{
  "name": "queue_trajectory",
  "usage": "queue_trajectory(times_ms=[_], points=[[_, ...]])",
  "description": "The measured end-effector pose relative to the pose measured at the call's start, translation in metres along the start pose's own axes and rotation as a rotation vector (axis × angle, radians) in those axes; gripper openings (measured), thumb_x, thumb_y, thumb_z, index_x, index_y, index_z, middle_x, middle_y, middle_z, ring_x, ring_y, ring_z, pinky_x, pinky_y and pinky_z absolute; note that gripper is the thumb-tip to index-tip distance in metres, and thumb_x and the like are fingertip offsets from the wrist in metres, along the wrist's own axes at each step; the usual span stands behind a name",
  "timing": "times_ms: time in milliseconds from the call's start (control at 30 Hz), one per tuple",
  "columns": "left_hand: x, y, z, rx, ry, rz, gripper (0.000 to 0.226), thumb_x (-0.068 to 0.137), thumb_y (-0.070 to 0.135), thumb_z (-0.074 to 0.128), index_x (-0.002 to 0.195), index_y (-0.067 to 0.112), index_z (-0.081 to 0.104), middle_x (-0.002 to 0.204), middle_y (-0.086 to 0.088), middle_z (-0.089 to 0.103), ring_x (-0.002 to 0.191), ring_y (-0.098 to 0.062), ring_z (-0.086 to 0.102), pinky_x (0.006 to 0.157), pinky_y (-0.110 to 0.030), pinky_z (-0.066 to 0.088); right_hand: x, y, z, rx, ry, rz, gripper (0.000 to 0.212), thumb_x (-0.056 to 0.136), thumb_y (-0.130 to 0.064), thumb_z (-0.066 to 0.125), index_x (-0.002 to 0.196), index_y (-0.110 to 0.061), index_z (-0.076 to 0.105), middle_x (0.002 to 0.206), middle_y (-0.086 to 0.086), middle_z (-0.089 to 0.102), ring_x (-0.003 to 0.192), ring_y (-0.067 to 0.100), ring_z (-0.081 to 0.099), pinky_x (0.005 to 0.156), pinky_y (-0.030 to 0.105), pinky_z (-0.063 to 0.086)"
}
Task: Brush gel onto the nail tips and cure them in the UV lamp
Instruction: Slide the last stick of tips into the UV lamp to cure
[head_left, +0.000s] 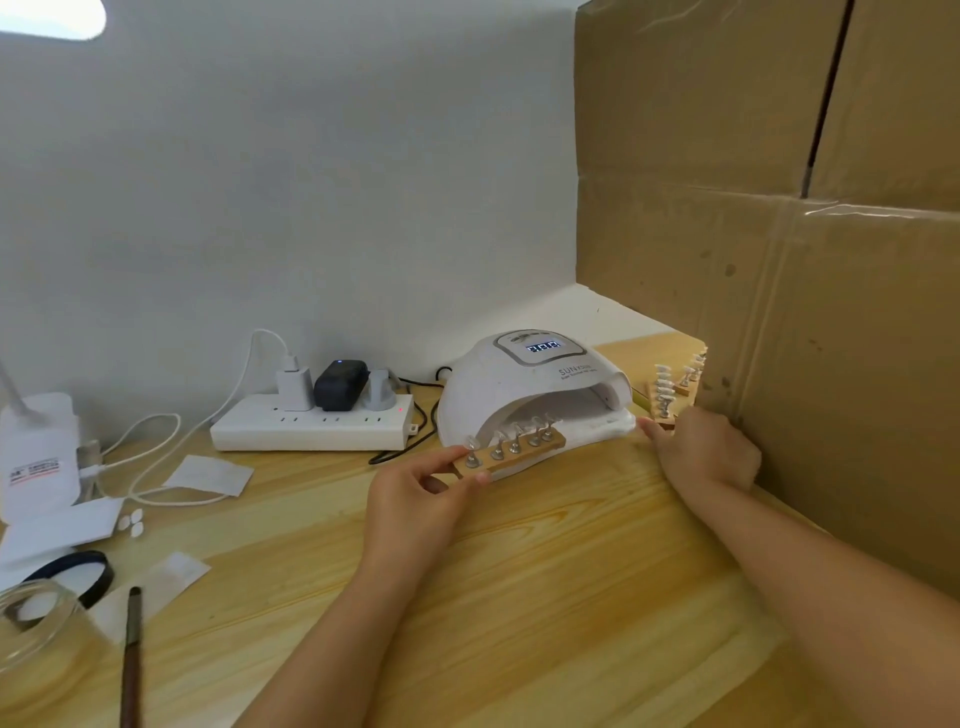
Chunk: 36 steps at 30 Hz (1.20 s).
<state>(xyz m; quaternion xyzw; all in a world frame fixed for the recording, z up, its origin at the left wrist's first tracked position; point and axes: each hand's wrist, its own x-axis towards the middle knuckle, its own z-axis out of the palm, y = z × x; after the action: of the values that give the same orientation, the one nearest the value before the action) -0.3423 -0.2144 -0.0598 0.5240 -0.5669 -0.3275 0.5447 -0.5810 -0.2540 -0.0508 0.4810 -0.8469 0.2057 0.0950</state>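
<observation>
A wooden strip (511, 453) carrying a row of nail tips on small metal stands sits at centre frame, its long axis running from lower left to upper right, the far end pointing into the mouth of the white UV lamp (535, 387). The lamp opens toward the lower part of the frame and its display on top is lit. The left hand (415, 499) pinches the near end of the strip between thumb and curled fingers. The right hand (706, 449), at right of centre, has its fingers bent, with fingertips touching the right corner of the lamp's base; whether it grips anything I cannot tell. Just beyond that hand more wooden strips of nail tips (670, 392) stand against a cardboard box (779, 208) that fills the upper right. Left of the lamp a white power strip (311, 428) holds several plugs. At lower left lie a brush (132, 660), a glass jar (31, 623) and loose papers on the wooden table (545, 597).
</observation>
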Motion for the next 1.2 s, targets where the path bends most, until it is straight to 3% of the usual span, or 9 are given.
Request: queue_trajectory(times_ms=[100,167,333,633,733,800,933,1067,1200], points=[[-0.001,0.002,-0.001,-0.005,-0.013,-0.002,0.03,0.072,0.016,0.075,0.101,0.019,0.069,0.057,0.01,0.052,0.043,0.005,0.043,0.044,-0.003,0.033,-0.009,0.008,-0.003,0.195,0.078,-0.125,0.028,0.092,-0.041,0.048,0.09,-0.015,0.059,0.077,0.005,0.064,0.067,0.023,0.056,0.05,0.024,0.031],[-0.001,0.003,-0.002,-0.02,-0.028,-0.016,0.03,0.073,0.016,0.074,0.101,0.022,0.068,0.055,0.008,0.05,0.043,0.003,0.042,0.044,-0.003,0.033,-0.018,0.013,-0.006,0.47,0.062,-0.286,0.02,0.089,-0.028,0.057,0.106,-0.018,0.059,0.066,-0.003,0.057,0.063,0.018,0.054,0.052,0.027,0.033],[-0.003,0.005,-0.005,-0.05,-0.124,-0.015,0.03,0.075,0.016,0.073,0.091,0.038,0.062,0.058,0.002,0.048,0.052,-0.004,0.038,0.044,-0.005,0.032,-0.029,0.001,-0.015,0.553,-0.394,-0.688,0.037,0.077,-0.035,0.07,0.111,-0.028,0.06,0.082,-0.013,0.053,0.065,0.001,0.045,0.062,0.016,0.039],[0.0,0.001,-0.009,-0.058,-0.212,-0.029,0.03,0.077,0.017,0.071,0.096,0.038,0.063,0.061,0.002,0.047,0.05,0.001,0.039,0.046,-0.006,0.034,-0.027,-0.008,-0.028,0.713,-0.558,-0.644,0.021,0.069,-0.031,0.076,0.085,-0.039,0.065,0.068,-0.014,0.061,0.063,-0.004,0.05,0.058,0.007,0.038],[0.001,0.0,-0.007,-0.032,-0.243,-0.009,0.031,0.077,0.015,0.07,0.103,0.032,0.066,0.069,-0.001,0.051,0.058,-0.003,0.042,0.051,-0.006,0.036,-0.026,-0.002,-0.032,0.692,-0.628,-0.709,0.049,0.062,-0.05,0.065,0.093,-0.013,0.073,0.084,0.012,0.066,0.069,0.007,0.049,0.062,0.018,0.038],[0.0,0.001,-0.006,-0.021,-0.25,0.012,0.033,0.076,0.015,0.071,0.105,0.029,0.066,0.07,0.004,0.055,0.057,0.001,0.042,0.053,-0.004,0.037,-0.025,0.001,-0.032,0.729,-0.59,-0.721,0.054,0.06,-0.051,0.063,0.092,-0.009,0.073,0.078,0.019,0.061,0.067,0.012,0.046,0.061,0.022,0.036],[-0.001,0.002,-0.006,-0.06,-0.17,0.009,0.039,0.076,0.019,0.072,0.109,0.034,0.059,0.095,0.017,0.065,0.064,-0.001,0.051,0.062,-0.012,0.045,-0.015,0.011,-0.031,0.785,-0.49,-0.609,0.011,0.069,-0.027,0.072,0.078,-0.032,0.069,0.058,-0.002,0.053,0.058,0.011,0.04,0.055,0.016,0.032],[0.001,0.001,-0.004,-0.126,-0.027,-0.019,0.029,0.083,0.02,0.064,0.111,0.028,0.058,0.105,0.014,0.061,0.075,-0.002,0.056,0.058,-0.019,0.044,-0.007,0.026,-0.021,0.649,-0.388,-0.482,0.029,0.074,-0.023,0.072,0.102,-0.022,0.064,0.063,0.007,0.056,0.055,0.008,0.041,0.051,0.011,0.035],[0.003,0.0,-0.001,-0.198,-0.037,-0.054,0.034,0.086,0.009,0.057,0.115,0.027,0.054,0.108,0.017,0.058,0.09,0.012,0.054,0.07,-0.015,0.05,-0.004,0.017,-0.01,0.549,-0.336,-0.393,0.022,0.081,-0.03,0.068,0.073,-0.01,0.067,0.058,0.006,0.048,0.057,0.015,0.04,0.054,0.027,0.026]])
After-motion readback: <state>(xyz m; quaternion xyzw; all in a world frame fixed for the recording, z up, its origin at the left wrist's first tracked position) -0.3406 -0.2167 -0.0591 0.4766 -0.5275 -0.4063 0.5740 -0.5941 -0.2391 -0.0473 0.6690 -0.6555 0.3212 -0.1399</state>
